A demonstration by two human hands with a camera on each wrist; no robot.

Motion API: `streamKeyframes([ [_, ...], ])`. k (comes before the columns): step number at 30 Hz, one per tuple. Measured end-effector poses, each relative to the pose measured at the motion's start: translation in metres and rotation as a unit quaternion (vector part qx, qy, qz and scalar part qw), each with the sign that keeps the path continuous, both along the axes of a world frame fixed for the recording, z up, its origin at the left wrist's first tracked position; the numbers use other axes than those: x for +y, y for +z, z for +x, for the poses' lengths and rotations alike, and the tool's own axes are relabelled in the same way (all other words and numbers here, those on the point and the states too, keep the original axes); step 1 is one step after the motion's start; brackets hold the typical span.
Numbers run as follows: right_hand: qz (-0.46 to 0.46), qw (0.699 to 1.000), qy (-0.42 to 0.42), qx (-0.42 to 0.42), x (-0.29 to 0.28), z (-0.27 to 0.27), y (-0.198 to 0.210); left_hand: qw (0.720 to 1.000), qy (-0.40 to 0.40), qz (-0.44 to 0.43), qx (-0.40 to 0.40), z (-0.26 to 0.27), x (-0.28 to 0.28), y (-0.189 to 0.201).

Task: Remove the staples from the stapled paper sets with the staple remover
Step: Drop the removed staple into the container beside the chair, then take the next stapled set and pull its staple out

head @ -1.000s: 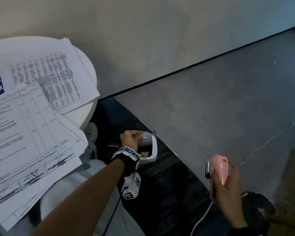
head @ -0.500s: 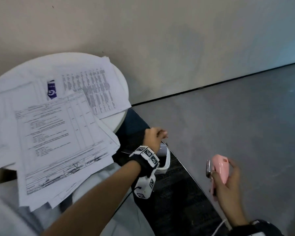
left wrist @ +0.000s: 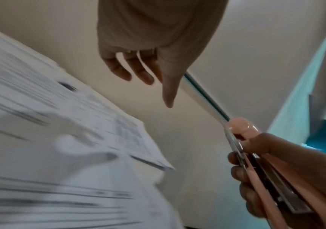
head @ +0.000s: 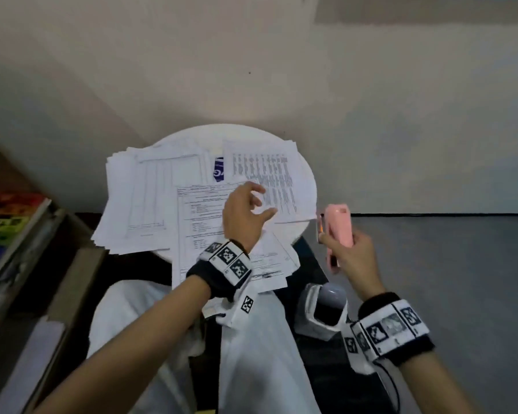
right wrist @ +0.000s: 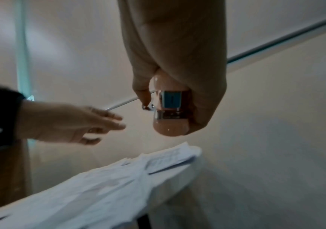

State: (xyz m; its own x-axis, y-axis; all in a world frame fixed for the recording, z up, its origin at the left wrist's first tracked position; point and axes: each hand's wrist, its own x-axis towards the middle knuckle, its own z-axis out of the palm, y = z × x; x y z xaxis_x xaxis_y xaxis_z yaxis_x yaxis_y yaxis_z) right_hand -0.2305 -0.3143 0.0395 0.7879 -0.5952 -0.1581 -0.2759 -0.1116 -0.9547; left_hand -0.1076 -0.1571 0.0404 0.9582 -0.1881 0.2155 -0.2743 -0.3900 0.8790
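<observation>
Several printed paper sets point(head: 198, 210) point(left wrist: 46, 139) point(right wrist: 103, 178) lie spread over a small round white table point(head: 307, 174). My left hand point(head: 245, 210) point(left wrist: 146, 68) point(right wrist: 83, 122) hovers just above the papers near their right side, fingers spread and relaxed, holding nothing. To the right of the table edge my right hand point(head: 346, 252) point(right wrist: 177, 96) grips a pink staple remover point(head: 337, 225) point(left wrist: 256, 155) point(right wrist: 168, 111), held upright in the air with its metal jaw facing the papers. No staple is discernible in these frames.
A small white container point(head: 323, 312) sits on the dark floor below my right hand, beside my white-clothed lap point(head: 251, 354). A cardboard box point(head: 69, 258) and a shelf with coloured items point(head: 9, 222) stand at the left. A plain wall point(head: 251, 70) is behind the table.
My left hand left the white container on the floor and rose over the papers on the table. My view swung from the floor to the table; the right hand kept holding the staple remover.
</observation>
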Motion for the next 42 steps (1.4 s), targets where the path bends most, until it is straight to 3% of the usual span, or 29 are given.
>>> streamKeyframes([
  [3, 0.021, 0.993, 0.105, 0.051, 0.037, 0.051, 0.000, 0.964, 0.159, 0.170, 0.129, 0.011, 0.067, -0.016],
  [5, 0.021, 0.982, 0.170, 0.082, 0.056, 0.081, -0.006, 0.928, 0.202, 0.228, 0.215, 0.008, 0.094, -0.028],
  [7, 0.014, 0.978, 0.180, 0.099, 0.069, 0.104, -0.019, 0.916, 0.206, 0.243, 0.243, 0.002, 0.106, -0.040],
  [12, 0.008, 0.989, 0.098, 0.112, 0.084, 0.129, -0.046, 0.922, 0.219, 0.221, 0.231, -0.007, 0.103, -0.051],
  [17, -0.021, 0.986, 0.105, 0.128, 0.080, 0.128, -0.050, 0.947, 0.207, 0.137, 0.205, -0.011, 0.098, -0.056],
  [21, -0.039, 0.984, 0.114, 0.133, 0.075, 0.127, -0.052, 0.950, 0.211, 0.086, 0.214, -0.012, 0.103, -0.050],
  [23, -0.043, 0.982, 0.128, 0.130, 0.074, 0.127, -0.049, 0.942, 0.221, 0.085, 0.239, -0.012, 0.107, -0.042],
  [27, -0.038, 0.980, 0.156, 0.115, 0.073, 0.125, -0.044, 0.895, 0.256, 0.073, 0.357, -0.017, 0.117, -0.030],
  [29, -0.032, 0.979, 0.163, 0.115, 0.073, 0.125, -0.045, 0.889, 0.251, 0.037, 0.380, -0.024, 0.120, -0.036],
  [33, -0.024, 0.975, 0.182, 0.123, 0.074, 0.125, -0.043, 0.900, 0.237, -0.092, 0.353, -0.030, 0.121, -0.042],
  [37, -0.024, 0.970, 0.197, 0.139, 0.072, 0.122, -0.041, 0.946, 0.224, -0.021, 0.234, -0.011, 0.136, -0.036],
  [39, -0.018, 0.970, 0.197, 0.142, 0.071, 0.120, -0.039, 0.971, 0.162, 0.016, 0.174, 0.000, 0.144, -0.038],
  [42, -0.008, 0.974, 0.182, 0.135, 0.069, 0.118, -0.036, 0.985, 0.081, 0.052, 0.143, 0.017, 0.156, -0.043],
])
